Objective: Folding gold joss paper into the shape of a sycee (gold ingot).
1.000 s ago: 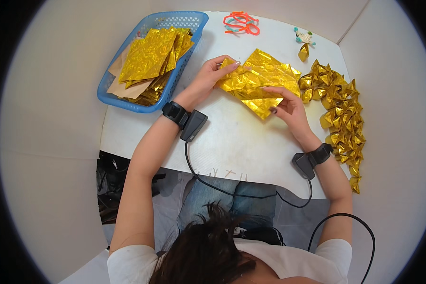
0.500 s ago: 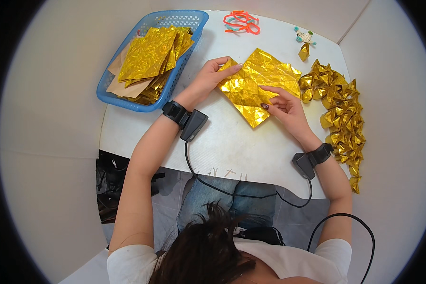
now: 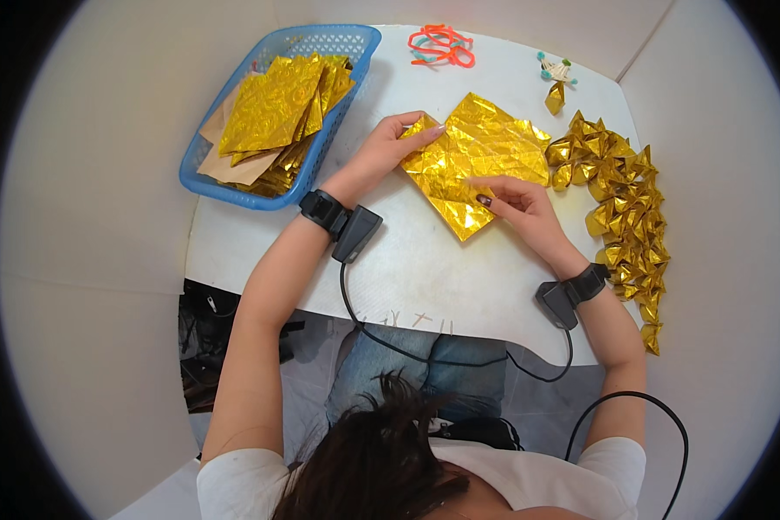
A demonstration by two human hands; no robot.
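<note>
A creased sheet of gold foil paper [image 3: 494,139] lies slantwise over the table before me, a folded part at its left reaching down to a corner near me. My left hand [image 3: 399,139] pinches its upper left corner, thumb on top and fingers behind. Over the lower middle of the sheet is my right hand [image 3: 520,204], its fingers stretched along the foil and its thumb a little apart from them. The fingertips seem to touch the surface; how firmly they press I cannot tell.
A blue plastic basket [image 3: 234,198] of gold foil sheets [image 3: 269,108] stands at the far left. Folded gold paper pieces [image 3: 624,208] crowd the right side. Orange and teal bands [image 3: 442,45] and a small bundle of tipped sticks [image 3: 556,69] lie at the back, beside one gold piece [image 3: 555,99].
My right fingers have slid slightly left over the foil, and the fingers and thumb sit closer together. My left hand keeps its corner. The view has shifted slightly.
</note>
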